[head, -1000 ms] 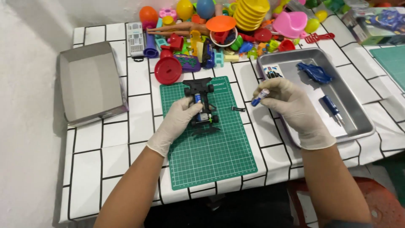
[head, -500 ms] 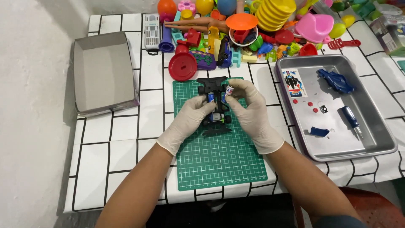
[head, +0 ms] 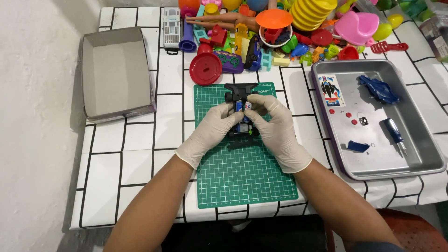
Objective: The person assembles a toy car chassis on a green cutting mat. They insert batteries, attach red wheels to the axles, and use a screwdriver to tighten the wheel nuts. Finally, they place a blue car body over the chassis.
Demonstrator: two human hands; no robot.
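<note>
A black toy car chassis (head: 239, 93) lies on the green cutting mat (head: 245, 177), with blue batteries showing in its middle. My left hand (head: 210, 135), in a white glove, grips the chassis from the left side. Gloved too, my right hand (head: 277, 133) closes on it from the right, fingertips pressing a small battery (head: 248, 106) at the car's centre. The rear of the chassis is hidden under my fingers.
A metal tray (head: 420, 154) at the right holds a blue car body shell (head: 379, 89), a blue screwdriver (head: 395, 134), a sticker sheet (head: 330, 90) and small parts. An open grey box (head: 116, 72) sits at the left. Several colourful toys (head: 280, 28) crowd the table's far edge.
My right hand left the tray, came over to the chassis with a small battery and now presses at the car's centre. The left hand stayed on the chassis. The camera moved closer.
</note>
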